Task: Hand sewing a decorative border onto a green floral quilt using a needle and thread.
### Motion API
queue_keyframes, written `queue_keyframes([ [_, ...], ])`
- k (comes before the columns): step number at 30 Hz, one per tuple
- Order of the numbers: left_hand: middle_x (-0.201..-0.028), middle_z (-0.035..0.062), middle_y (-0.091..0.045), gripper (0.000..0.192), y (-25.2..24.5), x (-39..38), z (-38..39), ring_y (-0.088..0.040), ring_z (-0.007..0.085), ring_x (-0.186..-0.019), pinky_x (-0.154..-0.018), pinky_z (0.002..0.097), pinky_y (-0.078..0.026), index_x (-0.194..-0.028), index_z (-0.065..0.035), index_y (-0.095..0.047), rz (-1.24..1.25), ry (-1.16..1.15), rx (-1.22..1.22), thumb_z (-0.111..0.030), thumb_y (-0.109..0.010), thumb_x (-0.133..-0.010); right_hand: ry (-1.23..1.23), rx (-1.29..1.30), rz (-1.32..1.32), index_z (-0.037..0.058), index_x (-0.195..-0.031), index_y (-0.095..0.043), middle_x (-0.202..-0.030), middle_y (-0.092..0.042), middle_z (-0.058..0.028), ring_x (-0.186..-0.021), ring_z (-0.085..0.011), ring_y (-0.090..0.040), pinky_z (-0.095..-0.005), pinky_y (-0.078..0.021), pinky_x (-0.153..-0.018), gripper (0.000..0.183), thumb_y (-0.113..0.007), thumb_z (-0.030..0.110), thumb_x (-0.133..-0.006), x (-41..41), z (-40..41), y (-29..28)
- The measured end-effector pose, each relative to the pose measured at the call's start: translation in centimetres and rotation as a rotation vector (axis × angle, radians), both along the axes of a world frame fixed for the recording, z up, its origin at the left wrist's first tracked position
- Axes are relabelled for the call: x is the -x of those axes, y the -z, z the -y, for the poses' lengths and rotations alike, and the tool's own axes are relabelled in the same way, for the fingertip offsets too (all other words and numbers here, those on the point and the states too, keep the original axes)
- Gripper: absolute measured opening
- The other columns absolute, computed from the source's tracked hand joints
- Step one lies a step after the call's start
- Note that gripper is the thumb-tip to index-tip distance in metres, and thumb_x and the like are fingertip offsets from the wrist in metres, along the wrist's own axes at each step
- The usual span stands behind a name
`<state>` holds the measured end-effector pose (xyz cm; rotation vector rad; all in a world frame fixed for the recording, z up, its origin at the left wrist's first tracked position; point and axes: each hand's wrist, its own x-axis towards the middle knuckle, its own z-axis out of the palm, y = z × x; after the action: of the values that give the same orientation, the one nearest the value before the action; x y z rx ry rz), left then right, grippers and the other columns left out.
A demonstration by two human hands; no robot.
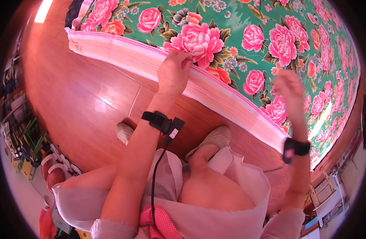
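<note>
A green cloth printed with pink peonies (201, 38) lies spread before me, with a pink-and-white striped border (111, 47) folded along its near edge. My left hand (174, 70) is at the seam between border and print, thumb and fingertips pinched together on the cloth edge. A fine pale thread (250, 56) loops loosely over the print to the right of that hand. My right hand (289, 85) hovers over the flowered cloth, fingers curled and blurred by motion. Whether it holds anything small, such as a needle, I cannot tell.
The cloth rests on a reddish-brown wood-look floor (90, 98). Close to the border is my shoe (218, 137). A black cable (154, 179) runs down from my left wrist strap (156, 119). Chairs (323, 185) stand at lower right; assorted items crowd the left rim.
</note>
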<state>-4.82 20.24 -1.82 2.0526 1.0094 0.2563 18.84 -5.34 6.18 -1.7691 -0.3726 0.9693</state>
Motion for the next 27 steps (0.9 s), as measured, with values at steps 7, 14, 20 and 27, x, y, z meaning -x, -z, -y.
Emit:
queue_keyframes([
  [7,-0.097,0.0054,-0.063,0.006,-0.3,-0.1,-1.6,-0.064,0.0262,-0.094,-0.074,0.0408,-0.054,-0.083,-0.0102,-0.073,-0.165,0.297,-0.248,-0.01,-0.071,-0.078,-0.153,0.042,-0.04,0.0038,-0.099,-0.062,-0.072,-0.059,0.0006,-0.062,-0.0053,-0.054,-0.0218,-0.0434,-0.055,0.005,-0.061,0.008,-0.097,11.8,-9.6,5.9],
  [14,-0.099,0.005,-0.063,0.004,0.4,-0.7,-1.8,-0.065,0.0265,-0.094,-0.073,0.0411,-0.054,-0.082,-0.009,-0.071,-0.146,0.306,-0.221,-0.011,-0.071,-0.078,-0.166,0.166,0.281,0.0023,-0.094,-0.063,-0.069,-0.059,0.0,-0.06,-0.0052,-0.051,-0.0239,-0.0409,-0.056,0.007,-0.066,0.009,-0.092,13.6,-9.5,7.9],
  [20,-0.102,0.0038,-0.064,0.008,0.8,-0.8,-1.2,-0.065,0.0263,-0.094,-0.072,0.0405,-0.055,-0.082,-0.0079,-0.069,-0.074,0.27,-0.277,-0.011,-0.074,-0.077,-0.196,0.246,0.479,0.0057,-0.093,-0.064,-0.068,-0.061,-0.009,-0.059,-0.0159,-0.058,-0.0309,-0.0468,-0.059,0.007,-0.066,0.011,-0.089,14.0,-9.8,8.7],
  [27,-0.095,0.0045,-0.062,0.014,0.8,-0.2,-0.8,-0.064,0.0282,-0.09,-0.075,0.0405,-0.053,-0.08,-0.0072,-0.066,-0.016,0.163,-0.258,-0.009,-0.078,-0.073,-0.257,0.317,0.569,0.0086,-0.09,-0.064,-0.069,-0.064,-0.013,-0.062,-0.0302,-0.065,-0.0394,-0.0481,-0.059,0.007,-0.065,0.015,-0.089,13.8,-11.0,8.4],
])
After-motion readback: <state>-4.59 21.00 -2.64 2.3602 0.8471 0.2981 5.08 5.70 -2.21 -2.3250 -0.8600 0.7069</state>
